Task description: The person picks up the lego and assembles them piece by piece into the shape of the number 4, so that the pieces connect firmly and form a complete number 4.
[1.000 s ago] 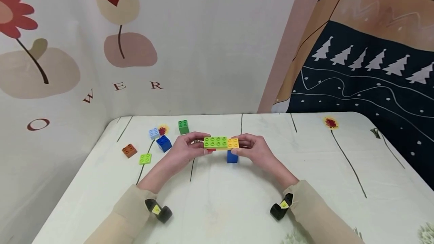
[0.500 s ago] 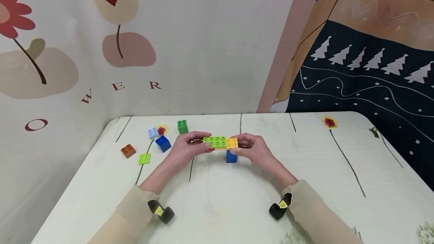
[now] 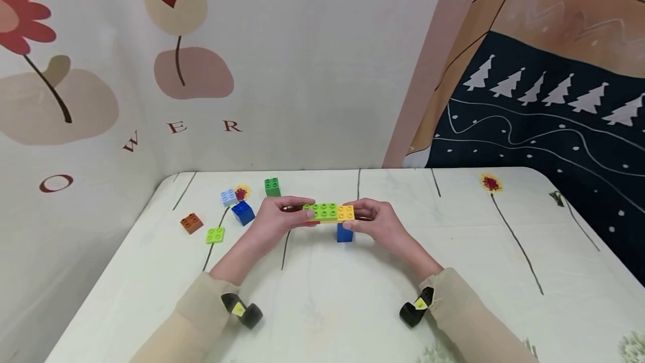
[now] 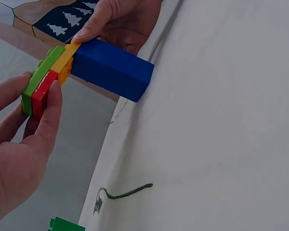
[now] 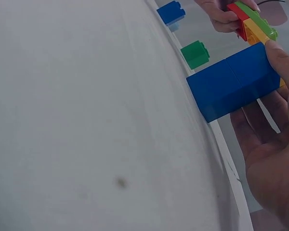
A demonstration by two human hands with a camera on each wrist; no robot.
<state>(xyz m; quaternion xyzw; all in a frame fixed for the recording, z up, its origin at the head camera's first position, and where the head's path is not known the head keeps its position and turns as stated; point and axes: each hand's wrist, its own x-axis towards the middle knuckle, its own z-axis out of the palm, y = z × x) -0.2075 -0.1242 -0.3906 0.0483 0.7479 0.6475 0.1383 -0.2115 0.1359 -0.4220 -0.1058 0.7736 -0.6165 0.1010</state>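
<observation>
A joined assembly of toy building bricks is held between my two hands in front of me. On its top left sits a lime green brick, with a red brick beneath. A yellow brick forms the right end, and two stacked blue bricks hang below it. My left hand pinches the green and red end, its thumb on the green brick's front edge. At the yellow end, my right hand grips with thumb in front and fingers behind. The underside is mostly hidden in the head view.
Loose bricks lie on the white tablecloth to the left: brown, small lime green, dark blue, light blue and dark green. A printed curtain hangs behind the table.
My left thumb has moved up from below the assembly's front onto the green brick's edge. The right hand and the assembly stay nearly still.
</observation>
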